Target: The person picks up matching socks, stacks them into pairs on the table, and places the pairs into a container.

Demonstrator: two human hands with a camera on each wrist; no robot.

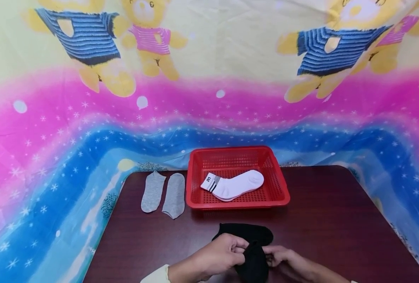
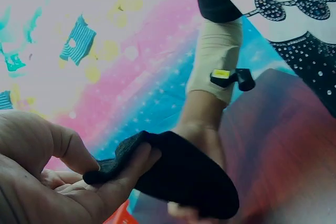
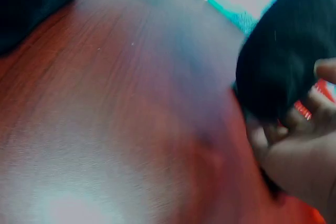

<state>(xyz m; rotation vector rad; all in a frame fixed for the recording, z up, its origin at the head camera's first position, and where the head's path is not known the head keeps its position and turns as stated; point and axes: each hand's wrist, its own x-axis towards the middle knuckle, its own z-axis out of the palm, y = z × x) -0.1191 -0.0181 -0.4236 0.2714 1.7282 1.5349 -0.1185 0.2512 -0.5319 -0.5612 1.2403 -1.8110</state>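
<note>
Over the front of the table, my left hand (image 1: pixel 221 255) pinches a black sock (image 1: pixel 253 265) at its cuff, thumb on one side and fingers on the other in the left wrist view. The rest of that sock hangs toward the table's near edge. My right hand (image 1: pixel 281 255) holds the sock's other side, with its thumb against the fabric in the right wrist view. Just behind the hands, a second black sock (image 1: pixel 258 232) lies flat on the table, partly hidden by my left hand.
A red plastic basket (image 1: pixel 283 196) stands at the back middle of the dark wood table (image 1: pixel 336 224), with white striped-cuff socks (image 1: pixel 237 186) inside. Left of it lie two grey socks (image 1: pixel 153 192) (image 1: pixel 174 194) side by side. A printed bear cloth (image 1: pixel 216 106) hangs behind.
</note>
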